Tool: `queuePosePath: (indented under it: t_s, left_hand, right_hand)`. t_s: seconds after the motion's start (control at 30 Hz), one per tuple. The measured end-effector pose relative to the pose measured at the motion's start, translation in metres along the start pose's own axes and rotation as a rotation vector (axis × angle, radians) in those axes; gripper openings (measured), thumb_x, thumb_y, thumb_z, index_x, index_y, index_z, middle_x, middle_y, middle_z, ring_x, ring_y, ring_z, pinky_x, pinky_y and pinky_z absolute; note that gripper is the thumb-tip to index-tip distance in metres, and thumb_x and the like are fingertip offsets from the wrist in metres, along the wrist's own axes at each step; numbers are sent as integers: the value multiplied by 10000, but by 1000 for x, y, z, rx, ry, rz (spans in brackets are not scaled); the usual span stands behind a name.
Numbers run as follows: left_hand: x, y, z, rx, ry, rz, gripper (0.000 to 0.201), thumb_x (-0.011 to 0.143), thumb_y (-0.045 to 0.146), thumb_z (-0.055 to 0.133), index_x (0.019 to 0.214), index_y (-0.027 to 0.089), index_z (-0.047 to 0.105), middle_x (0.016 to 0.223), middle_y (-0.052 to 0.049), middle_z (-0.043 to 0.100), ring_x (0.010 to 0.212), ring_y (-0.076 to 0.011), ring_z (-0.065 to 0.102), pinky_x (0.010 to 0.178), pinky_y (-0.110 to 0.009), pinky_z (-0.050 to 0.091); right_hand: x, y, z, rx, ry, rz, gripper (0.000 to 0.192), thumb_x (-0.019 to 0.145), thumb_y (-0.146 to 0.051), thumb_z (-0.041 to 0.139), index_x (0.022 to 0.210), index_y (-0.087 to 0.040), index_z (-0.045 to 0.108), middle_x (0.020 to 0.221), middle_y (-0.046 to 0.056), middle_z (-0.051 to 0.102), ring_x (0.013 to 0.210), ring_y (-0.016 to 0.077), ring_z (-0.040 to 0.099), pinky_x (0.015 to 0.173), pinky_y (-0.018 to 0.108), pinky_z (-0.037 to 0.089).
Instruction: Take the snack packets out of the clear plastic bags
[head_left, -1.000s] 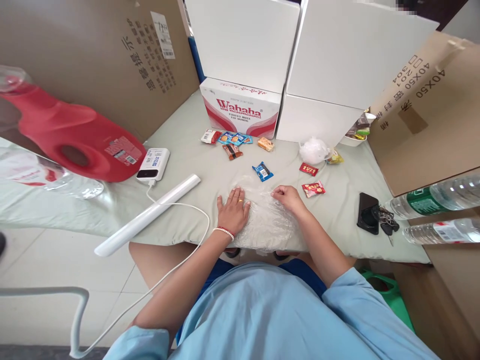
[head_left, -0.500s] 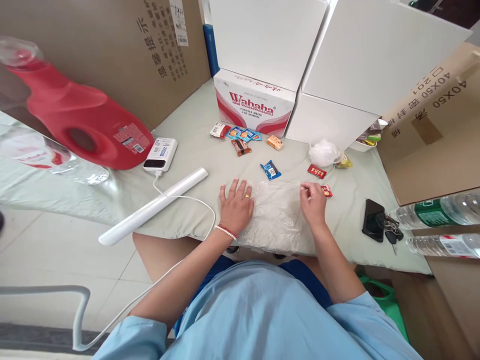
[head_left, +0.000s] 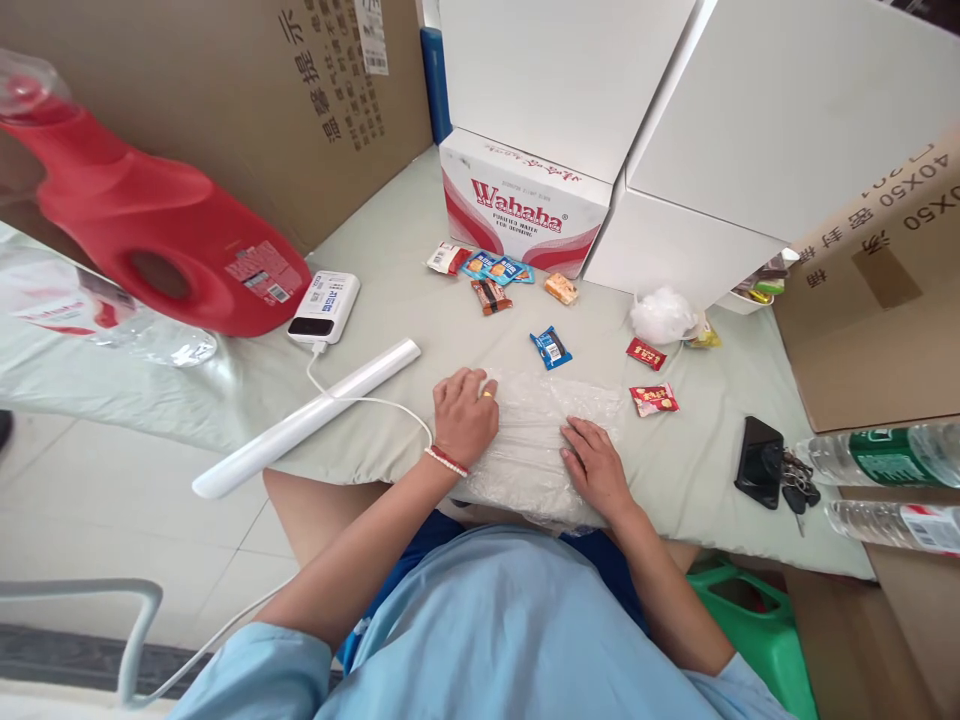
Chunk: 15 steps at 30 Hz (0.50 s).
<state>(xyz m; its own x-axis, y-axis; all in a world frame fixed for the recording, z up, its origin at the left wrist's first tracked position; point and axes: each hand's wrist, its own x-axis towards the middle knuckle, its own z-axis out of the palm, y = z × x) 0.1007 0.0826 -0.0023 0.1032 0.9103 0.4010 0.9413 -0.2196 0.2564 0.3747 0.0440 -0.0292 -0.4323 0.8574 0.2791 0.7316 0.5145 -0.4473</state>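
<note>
Red plastic is filling the far left: a big red detergent jug is lying on its side on the pale green cloth-covered counter. Just to its right a white power bank is feeding a white cable toward a long white bar-shaped device.

The left hand is resting loosely curled, knuckles up, on the left edge of a crumpled clear plastic bag that is lying flat at the counter's near edge. A gold ring and a red-and-white bead bracelet are showing on it. I cannot tell whether its fingers are pinching the film or only pinning it.

The right hand is lying open and flat, palm down, on the bag's right half, gripping nothing. Both forearms are angling in from the light blue sleeves.

Beyond the bag a small blue snack packet is sitting near, with more small wrapped snacks scattered before a red-and-white Wahaha carton. A red snack packet is lying just beside the bag's right corner. Farther right are a black phone with keys and two clear water bottles.

The bag is overhanging the counter's edge, so a sideways sweep of the flat palm could drag the slippery film off. Thin film could also cling to the palm and lift.
</note>
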Motion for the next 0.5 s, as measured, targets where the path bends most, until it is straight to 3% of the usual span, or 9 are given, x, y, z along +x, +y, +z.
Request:
queuePosePath:
  t_s: [0.1,0.2,0.33,0.43,0.5]
  left_hand:
    - [1,14,-6,-90,-196,345,240,926,122,511,836,207,717,889,-115,696,967,-267,627,912,-470,449]
    - [11,21,2,-139,-394,486,252,929,110,493,887,184,730,969,-130,717,1024,-261,630,933,-453,464]
    - [34,17,22,-149,-348,238,351,981,169,432,1202,177,704,1402,-143,653,1349,-270,540,1135,-511,371]
    - [47,11,31,-110,-330,-9,424,1017,268,406,1377,199,618,1546,-148,546,1446,-298,470,1212,-622,247]
    - [48,10,32,-84,-346,-70,465,1032,322,385,1448,218,565,1594,-149,490,1488,-307,423,1227,-670,180]
  right_hand:
    - [1,1,0,13,-3,-12,385,1033,-290,520,1395,-250,646,1452,114,618,1336,299,549,1123,568,485]
    - [2,1,1,17,5,-11,381,1030,-286,527,1389,-245,649,1443,115,625,1329,301,551,1116,570,488]
    - [0,2,1,24,4,-22,375,1030,-269,527,1383,-237,649,1436,114,628,1326,299,550,1115,557,492]
    - [-1,3,-1,27,-11,-33,364,1028,-258,529,1366,-218,659,1442,117,624,1332,297,547,1119,546,494]
    - [-1,5,-3,44,-14,-45,357,1023,-255,540,1354,-212,667,1440,120,628,1335,295,549,1115,547,497]
